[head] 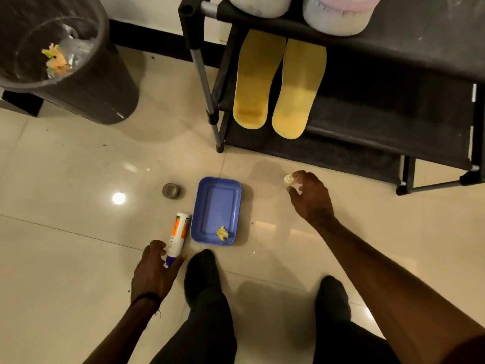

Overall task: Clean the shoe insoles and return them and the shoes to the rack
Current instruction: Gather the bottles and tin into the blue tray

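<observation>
- Setting: a glossy cream tiled floor, reflecting a ceiling light, bounded at the far side by a pale wall with a dark skirting.
- Task objects: two yellow insoles, flat and foam-like, lay side by side on a middle shelf of the black rack at far right; two pale shoes stood on the shelf above, only partly in view.
- Left hand: fingers curled round the lower end of a white cylindrical bottle lying on the floor, near left.
- Right hand: fingertips pinched a small white cap just above the floor, in front of the rack.
- Other objects: a blue rectangular plastic tray holding a crumpled yellow scrap; a small round grey dish to its left; a dark ribbed bin at far left, lined with clear plastic and holding yellow waste.
- Hazards (judged): the smooth bottle, apparently uncapped, could roll or leak on the slick tile if lifted carelessly; the tiny cap could slip from so light a pinch; wet tile would be slippery under the socked feet.
</observation>
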